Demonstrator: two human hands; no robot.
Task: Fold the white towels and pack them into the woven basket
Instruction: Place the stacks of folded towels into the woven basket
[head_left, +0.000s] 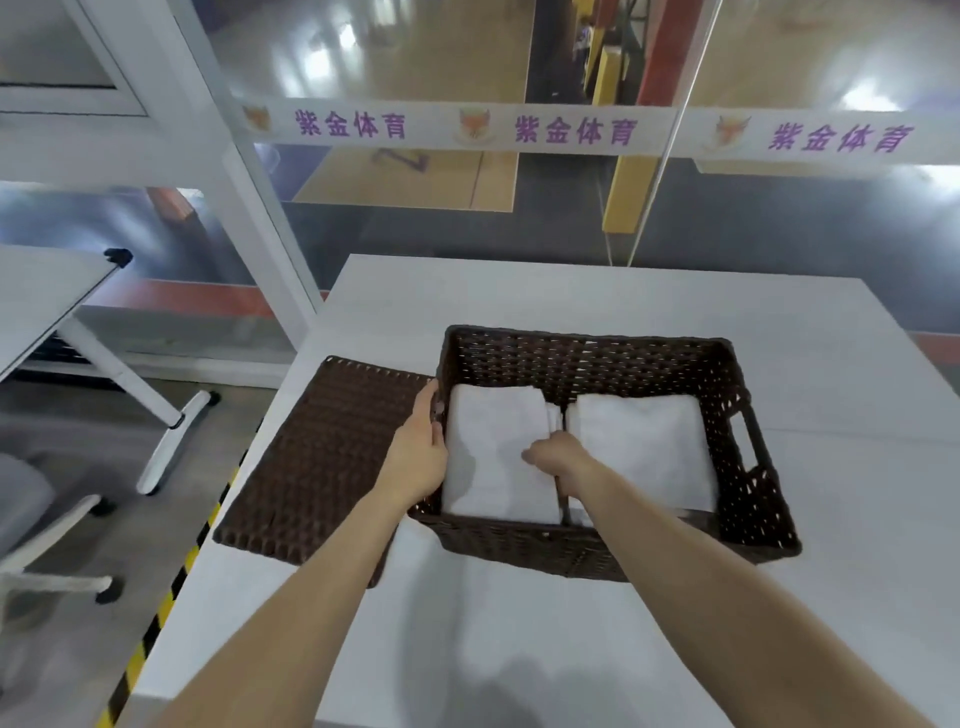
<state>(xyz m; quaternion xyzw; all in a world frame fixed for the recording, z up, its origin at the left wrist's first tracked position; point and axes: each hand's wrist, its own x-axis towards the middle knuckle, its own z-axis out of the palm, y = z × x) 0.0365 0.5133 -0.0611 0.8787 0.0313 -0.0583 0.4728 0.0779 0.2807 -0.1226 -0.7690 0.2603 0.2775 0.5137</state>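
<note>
A dark brown woven basket (587, 358) stands on the white table (571, 291). Inside it lie two folded white towels side by side: a left towel (493, 457) and a right towel (644, 447). My left hand (418, 447) grips the basket's left wall, thumb over the rim. My right hand (558, 457) reaches into the basket, its fingers tucked down into the gap between the two towels; the fingertips are hidden, so I cannot tell what they hold.
The flat woven lid (322, 457) lies on the table left of the basket, reaching the table's left edge. A glass wall stands behind the table. On the floor to the left are a folding table (47, 291) and a chair base (62, 571).
</note>
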